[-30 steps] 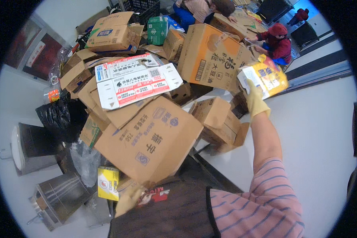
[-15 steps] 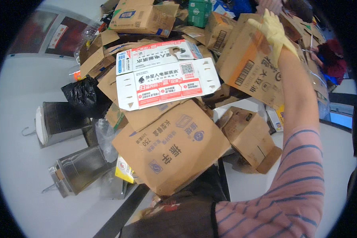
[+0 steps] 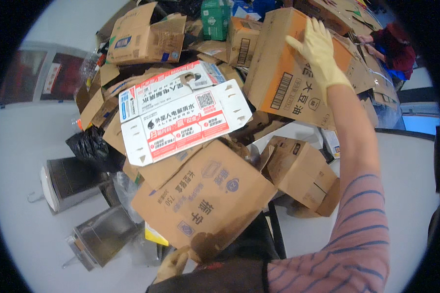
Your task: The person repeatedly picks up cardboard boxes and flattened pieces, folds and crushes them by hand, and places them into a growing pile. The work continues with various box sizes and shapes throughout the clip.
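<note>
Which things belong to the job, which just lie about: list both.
At the hands:
big brown-and-orange cardboard box, by the yellow-gloved right hand
purple-printed brown cardboard carton, by the yellow-gloved left hand

Lying about:
flat white-and-red cardboard box
black plastic bag

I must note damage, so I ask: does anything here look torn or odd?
Yes. The white carton, left of the right hand, has a ragged hole in its far panel, so it looks torn there.

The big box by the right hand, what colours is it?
The big box is brown with an orange band, best seen in the head view.
</note>
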### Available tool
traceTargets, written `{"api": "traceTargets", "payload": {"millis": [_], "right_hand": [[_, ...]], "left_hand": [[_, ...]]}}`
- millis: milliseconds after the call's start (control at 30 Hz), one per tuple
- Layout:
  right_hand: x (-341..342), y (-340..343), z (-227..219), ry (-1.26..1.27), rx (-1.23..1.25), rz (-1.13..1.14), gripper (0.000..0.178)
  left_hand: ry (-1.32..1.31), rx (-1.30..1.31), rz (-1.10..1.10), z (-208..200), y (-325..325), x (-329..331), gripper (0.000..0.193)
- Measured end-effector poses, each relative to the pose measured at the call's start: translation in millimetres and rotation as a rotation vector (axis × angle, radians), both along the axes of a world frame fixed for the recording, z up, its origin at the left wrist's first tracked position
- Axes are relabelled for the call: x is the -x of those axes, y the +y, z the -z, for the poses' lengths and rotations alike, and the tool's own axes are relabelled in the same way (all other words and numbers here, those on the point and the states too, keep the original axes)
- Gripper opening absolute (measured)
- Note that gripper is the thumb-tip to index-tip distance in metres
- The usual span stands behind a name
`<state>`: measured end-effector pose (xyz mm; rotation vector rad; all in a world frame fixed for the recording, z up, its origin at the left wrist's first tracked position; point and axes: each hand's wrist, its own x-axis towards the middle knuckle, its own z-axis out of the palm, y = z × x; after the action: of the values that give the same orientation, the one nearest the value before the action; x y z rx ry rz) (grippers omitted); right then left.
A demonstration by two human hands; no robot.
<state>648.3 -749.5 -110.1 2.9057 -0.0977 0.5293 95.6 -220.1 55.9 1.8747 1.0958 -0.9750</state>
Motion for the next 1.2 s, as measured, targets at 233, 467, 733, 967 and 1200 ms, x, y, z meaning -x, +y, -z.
{"api": "traceTargets", "payload": {"millis": [233, 467, 733, 967, 1200], "right_hand": [[-82.0, 11.6, -1.1, 0.248, -0.608, 0.019, 0.114], [-42.3, -10.0, -1.8, -0.033, -0.170, 0.059, 0.114], [-105.4, -19.9, -11.1, 0.242, -0.401, 0.066, 0.091], [127.7, -20.0, -43.7, -0.040, -0.673, 0.041, 0.067], [323.2, -84.4, -30.3, -0.296, -1.055, 0.107, 0.065]], "left_hand": [[0.193, 0.076, 0.144, 14.8, -9.8, -14.5, 0.040], [0.122, 0.136, 0.134, 32.8, -5.9, -20.0, 0.042], [0.026, 0.040, 0.310, 42.7, -7.4, -12.5, 0.051], [-0.010, 0.034, 0.581, 78.9, -40.4, -96.1, 0.054], [-0.232, 0.455, 0.401, 142.6, -167.4, -272.5, 0.077]]}}
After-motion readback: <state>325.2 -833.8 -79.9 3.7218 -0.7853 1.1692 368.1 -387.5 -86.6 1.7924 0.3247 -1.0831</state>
